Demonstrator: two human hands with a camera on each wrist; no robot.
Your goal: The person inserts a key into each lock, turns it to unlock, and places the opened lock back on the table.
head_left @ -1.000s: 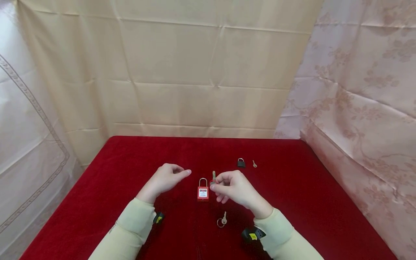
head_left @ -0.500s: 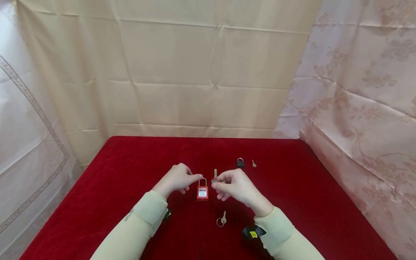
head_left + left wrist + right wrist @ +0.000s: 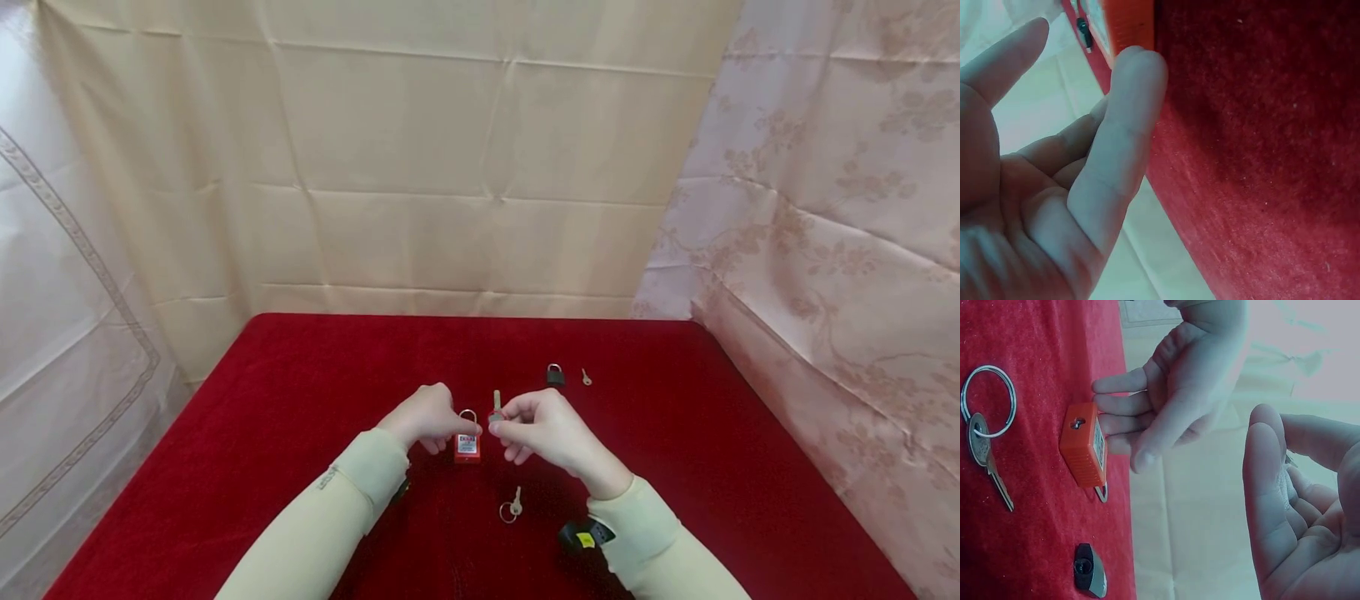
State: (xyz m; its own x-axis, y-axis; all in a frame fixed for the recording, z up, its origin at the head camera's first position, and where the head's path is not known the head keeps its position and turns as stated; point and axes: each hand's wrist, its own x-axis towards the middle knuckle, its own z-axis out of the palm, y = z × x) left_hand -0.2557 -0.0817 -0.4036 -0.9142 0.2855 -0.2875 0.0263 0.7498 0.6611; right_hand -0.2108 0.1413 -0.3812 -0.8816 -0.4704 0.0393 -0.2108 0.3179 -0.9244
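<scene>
A red padlock [image 3: 467, 454] with a white label lies on the red cloth, its shackle pointing away from me. My left hand [image 3: 427, 417] is at its left side, the thumb above the label. Seen from the right wrist, the fingers are fairly straight against or beside the padlock [image 3: 1082, 447], and the thumb [image 3: 1146, 459] stands apart from it; contact is hard to tell. To the right of the padlock, my right hand [image 3: 543, 429] pinches a key [image 3: 497, 400] by its reddish head, blade pointing up and away. The right wrist view mostly hides that key behind the fingers.
A key on a ring [image 3: 513, 507] lies nearer me, below the right hand. Farther back at the right are a small black padlock [image 3: 555, 377] and a small key [image 3: 587, 377]. Curtains hang behind the table [image 3: 360, 350] and at both sides.
My left hand has moved right and slightly toward me, from left of the red padlock to its side, thumb now over the label. The right hand keeps the key almost still.
</scene>
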